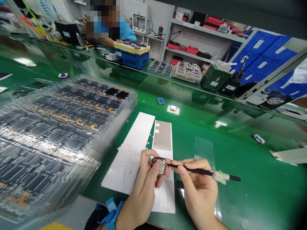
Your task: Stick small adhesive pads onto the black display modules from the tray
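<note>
Green glossy matting (259,179) covers the desk, and we work near its front edge; our left hand (144,187) is closed in a pinch, thumb and fingers gripping the edges of a small dark-framed module (159,166), which is held above a long white backing sheet (127,153); our right hand (199,191) is closed too, holding a slim black pointed tool (192,171) like a pen, its tip reaching the module's face, with a wad of white tape (219,176) wrapped around the shaft; we do best to keep both hands braced close together, so the tip moves in short, controlled strokes and the grip stays on the module's edges rather than its face; beside the sheet lies a white strip bearing a grey-beige patch (161,135), and a clear film (203,150) lies to the right; along the desk's left side rise stacked clear trays of dark modules with orange flex cables (67,127); a blue wrist strap (110,209) sits at our left wrist; toward the far edge, a co-worker's blue sleeve (127,32) shows behind a blue-and-yellow machine (131,54).
</note>
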The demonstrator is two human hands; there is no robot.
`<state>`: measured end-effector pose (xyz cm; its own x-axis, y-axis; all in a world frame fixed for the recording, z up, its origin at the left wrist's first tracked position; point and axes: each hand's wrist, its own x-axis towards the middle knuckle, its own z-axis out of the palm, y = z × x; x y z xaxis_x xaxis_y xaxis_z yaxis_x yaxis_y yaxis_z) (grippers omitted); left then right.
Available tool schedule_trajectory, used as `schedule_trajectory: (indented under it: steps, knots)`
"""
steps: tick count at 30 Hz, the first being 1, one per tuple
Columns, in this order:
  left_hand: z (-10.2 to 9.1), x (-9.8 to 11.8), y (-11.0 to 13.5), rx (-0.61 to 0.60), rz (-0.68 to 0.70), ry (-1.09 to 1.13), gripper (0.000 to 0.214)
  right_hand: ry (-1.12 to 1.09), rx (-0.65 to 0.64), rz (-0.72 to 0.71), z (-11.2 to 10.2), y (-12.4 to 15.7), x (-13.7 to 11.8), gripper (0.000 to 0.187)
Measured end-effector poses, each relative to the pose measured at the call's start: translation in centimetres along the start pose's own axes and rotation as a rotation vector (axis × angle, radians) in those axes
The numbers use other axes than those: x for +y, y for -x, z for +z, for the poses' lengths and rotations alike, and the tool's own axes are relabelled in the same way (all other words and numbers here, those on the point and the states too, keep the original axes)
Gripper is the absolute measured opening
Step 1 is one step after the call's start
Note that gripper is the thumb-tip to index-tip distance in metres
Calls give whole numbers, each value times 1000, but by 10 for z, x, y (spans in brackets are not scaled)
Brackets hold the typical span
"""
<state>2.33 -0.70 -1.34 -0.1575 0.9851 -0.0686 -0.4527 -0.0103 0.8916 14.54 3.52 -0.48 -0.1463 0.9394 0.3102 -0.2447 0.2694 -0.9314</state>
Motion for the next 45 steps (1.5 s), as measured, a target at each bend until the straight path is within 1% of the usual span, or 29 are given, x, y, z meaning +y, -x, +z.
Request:
schedule_trajectory:
  steps: [6, 9, 13, 20, 23, 26, 29, 32, 34, 36, 39, 42, 45]
  knots:
    - [1, 9, 0, -18, -47, -62, 13, -18, 21, -3, 5, -2, -1, 18]
    - [1, 11, 0, -26, -51, -90, 14, -27, 25, -8, 6, -3, -1, 18]
    - [1, 9, 1, -21, -36, -99, 14, -24, 32, -27, 6, -3, -1, 18]
    - [3, 9, 1, 4, -28, -100, 17, -25, 42, -10, 8, -4, -2, 17]
    - [3, 6, 1, 35, -7, -85, 17, -23, 42, 1, 8, -2, -2, 16]
    - [1, 1, 0, 30, 18, -50, 18, -30, 38, 26, 8, 0, 1, 15]
    - [-1, -2, -3, 42, -11, -39, 20, -34, 32, 48, 10, 0, 2, 13]
    - [-3, -1, -5, 86, -27, -88, 20, -17, 40, 24, 6, -8, -8, 11]
    - [-3, 1, -4, 79, -12, -143, 17, 37, 89, -25, -3, -17, -21, 11]
    - [-4, 3, -2, 32, -13, -218, 12, 153, 135, -38, -19, -24, -35, 13]
    - [-3, 4, 3, -102, -43, -393, 7, 362, 102, 37, -45, -17, -45, 12]
    - [-2, 3, 4, -294, -54, -596, 7, 456, 35, 153, -63, 10, -37, 9]
    - [-2, 2, 3, -449, -45, -746, 10, 418, 25, 214, -67, 40, -19, 4]
